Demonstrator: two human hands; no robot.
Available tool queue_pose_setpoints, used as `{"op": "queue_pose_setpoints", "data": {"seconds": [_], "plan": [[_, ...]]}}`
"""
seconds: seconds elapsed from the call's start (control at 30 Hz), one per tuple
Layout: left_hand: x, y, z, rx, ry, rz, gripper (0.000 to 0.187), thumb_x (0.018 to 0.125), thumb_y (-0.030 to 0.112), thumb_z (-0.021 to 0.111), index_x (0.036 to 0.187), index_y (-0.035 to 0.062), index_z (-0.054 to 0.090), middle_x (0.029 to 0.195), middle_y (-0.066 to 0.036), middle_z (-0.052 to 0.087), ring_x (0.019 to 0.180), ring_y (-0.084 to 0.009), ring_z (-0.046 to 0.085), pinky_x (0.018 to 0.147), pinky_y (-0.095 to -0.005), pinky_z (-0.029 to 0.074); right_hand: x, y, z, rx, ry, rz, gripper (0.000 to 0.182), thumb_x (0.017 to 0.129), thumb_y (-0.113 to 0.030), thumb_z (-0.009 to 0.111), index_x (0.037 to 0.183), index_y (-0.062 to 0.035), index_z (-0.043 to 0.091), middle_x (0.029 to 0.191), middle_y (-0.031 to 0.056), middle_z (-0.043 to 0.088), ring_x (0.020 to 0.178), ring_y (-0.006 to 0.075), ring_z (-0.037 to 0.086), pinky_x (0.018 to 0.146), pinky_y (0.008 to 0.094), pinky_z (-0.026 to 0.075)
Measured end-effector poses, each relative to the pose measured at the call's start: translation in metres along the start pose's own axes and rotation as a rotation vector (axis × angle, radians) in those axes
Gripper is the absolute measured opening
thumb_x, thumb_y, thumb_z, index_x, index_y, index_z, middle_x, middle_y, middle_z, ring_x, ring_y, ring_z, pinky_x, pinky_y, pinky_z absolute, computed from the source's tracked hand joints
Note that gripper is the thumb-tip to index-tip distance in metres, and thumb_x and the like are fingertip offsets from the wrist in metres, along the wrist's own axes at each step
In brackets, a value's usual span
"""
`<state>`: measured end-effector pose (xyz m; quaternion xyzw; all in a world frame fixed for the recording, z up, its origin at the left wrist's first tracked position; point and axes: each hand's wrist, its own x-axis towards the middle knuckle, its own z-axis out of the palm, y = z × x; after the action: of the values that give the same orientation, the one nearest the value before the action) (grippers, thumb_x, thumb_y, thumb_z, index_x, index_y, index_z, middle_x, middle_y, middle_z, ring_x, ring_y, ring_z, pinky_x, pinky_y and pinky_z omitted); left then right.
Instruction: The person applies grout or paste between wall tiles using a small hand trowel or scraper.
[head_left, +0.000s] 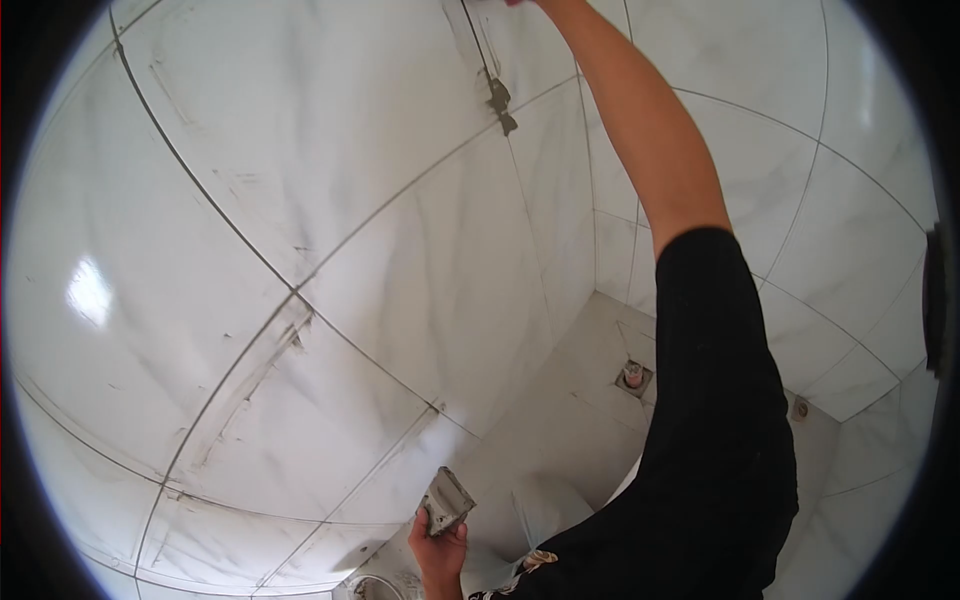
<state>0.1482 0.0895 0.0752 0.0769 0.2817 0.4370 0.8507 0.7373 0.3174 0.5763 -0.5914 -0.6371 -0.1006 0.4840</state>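
Low in the head view, my left hand grips a small, flat, squarish piece smeared with grey paste; its exact kind I cannot make out. My right arm stretches up the tiled wall, and my right hand is almost wholly cut off by the top edge. A sliver of something pink shows there, but the fingers are hidden. Just below that hand, dark grey grout lies smeared over a tile joint, with a thick blob near the crossing of the joints.
Dark joint lines cross the white marbled tiles, and grey smears mark several of them. On the floor a pipe stub stands in a square cut-out. A round bucket-like rim shows at the bottom edge. A dark object is at the far right.
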Motion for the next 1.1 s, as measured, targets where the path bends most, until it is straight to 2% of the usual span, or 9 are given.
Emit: {"op": "queue_pose_setpoints", "data": {"seconds": [0.07, 0.1, 0.2, 0.27, 0.43, 0.6, 0.83, 0.97, 1.1], "plan": [[-0.002, 0.002, 0.0, 0.004, 0.01, -0.018, 0.039, 0.101, 0.034, 0.046, 0.129, 0.0085, 0.058, 0.116, -0.013, 0.069, 0.096, -0.0314, 0.071, 0.066, -0.0401, 0.064, -0.057, 0.011, 0.02, 0.013, 0.028, -0.114, 0.058, 0.082, -0.028, 0.072, 0.129, 0.004, 0.06, 0.08, 0.0145, 0.068, 0.068, 0.0208, 0.061, 0.069, 0.0337, 0.05], [-0.001, 0.004, -0.004, 0.04, 0.023, -0.023, 0.039, 0.102, 0.033, 0.046, 0.128, 0.0084, 0.058, 0.116, -0.013, 0.07, 0.095, -0.0311, 0.071, 0.066, -0.0397, 0.064, -0.064, 0.057, 0.045, -0.02, 0.134, -0.197, 0.069, 0.076, -0.047, 0.075, 0.13, -0.0059, 0.064, 0.09, 0.0153, 0.072, 0.073, 0.0239, 0.068, 0.072, 0.0349, 0.054], [0.0, 0.01, -0.002, 0.091, 0.018, -0.039, 0.038, 0.102, 0.033, 0.045, 0.128, 0.0081, 0.059, 0.116, -0.012, 0.07, 0.094, -0.0306, 0.072, 0.065, -0.0391, 0.064, -0.149, 0.062, 0.073, -0.117, 0.022, -0.018, 0.068, 0.077, -0.04, 0.078, 0.136, -0.011, 0.061, 0.082, 0.0179, 0.071, 0.08, 0.0227, 0.068, 0.08, 0.0341, 0.052], [0.003, 0.01, 0.008, 0.12, -0.011, -0.042, 0.038, 0.103, 0.033, 0.044, 0.127, 0.0076, 0.059, 0.116, -0.012, 0.069, 0.094, -0.0299, 0.072, 0.065, -0.0383, 0.064, -0.178, 0.076, 0.091, -0.003, -0.109, 0.154, 0.065, 0.078, -0.038, 0.076, 0.137, -0.0151, 0.061, 0.104, 0.0222, 0.066, 0.098, 0.0262, 0.066, 0.086, 0.036, 0.051], [0.003, -0.001, 0.028, 0.113, -0.047, -0.054, 0.038, 0.102, 0.033, 0.045, 0.127, 0.0078, 0.058, 0.115, -0.012, 0.07, 0.095, -0.0311, 0.072, 0.066, -0.0409, 0.063, -0.222, 0.075, 0.089, -0.208, -0.28, 0.293, 0.07, 0.08, -0.04, 0.073, 0.143, -0.0155, 0.054, 0.125, 0.0168, 0.053, 0.113, 0.0299, 0.058, 0.093, 0.0375, 0.049], [-0.007, -0.015, 0.028, 0.11, -0.023, -0.045, 0.037, 0.102, 0.033, 0.045, 0.127, 0.0088, 0.058, 0.115, -0.011, 0.07, 0.095, -0.0308, 0.072, 0.066, -0.0429, 0.063, -0.227, 0.07, 0.137, 0.166, 0.256, 0.077, 0.073, 0.083, -0.039, 0.073, 0.146, -0.0127, 0.048, 0.119, 0.0177, 0.051, 0.106, 0.0335, 0.059, 0.092, 0.0408, 0.049], [-0.017, -0.011, 0.017, 0.12, 0.1, 0.011, 0.036, 0.102, 0.033, 0.045, 0.125, 0.0096, 0.059, 0.112, -0.01, 0.071, 0.091, -0.0296, 0.072, 0.061, -0.0407, 0.061, -0.262, 0.061, 0.159, 0.097, -0.022, 0.363, 0.068, 0.083, -0.045, 0.072, 0.138, -0.0096, 0.053, 0.123, 0.0222, 0.053, 0.109, 0.0345, 0.06, 0.09, 0.0395, 0.051], [-0.014, -0.002, 0.012, 0.137, 0.027, 0.006, 0.036, 0.101, 0.033, 0.048, 0.124, 0.0094, 0.06, 0.111, -0.01, 0.072, 0.091, -0.0297, 0.072, 0.062, -0.0403, 0.061, -0.217, 0.067, 0.117, 0.619, 0.217, 0.639, 0.07, 0.08, -0.053, 0.07, 0.124, 0.0005, 0.06, 0.089, 0.0136, 0.069, 0.07, 0.024, 0.069, 0.061, 0.0328, 0.056], [-0.023, 0.004, 0.013, 0.104, -0.027, 0.037, 0.039, 0.101, 0.034, 0.048, 0.128, 0.0086, 0.059, 0.116, -0.011, 0.069, 0.095, -0.0305, 0.071, 0.063, -0.0379, 0.064, -0.189, 0.046, 0.126, 0.714, 0.1, 0.719, 0.067, 0.08, -0.052, 0.072, 0.123, -0.0015, 0.06, 0.087, 0.0087, 0.066, 0.062, 0.0192, 0.063, 0.055, 0.0288, 0.054]]}}
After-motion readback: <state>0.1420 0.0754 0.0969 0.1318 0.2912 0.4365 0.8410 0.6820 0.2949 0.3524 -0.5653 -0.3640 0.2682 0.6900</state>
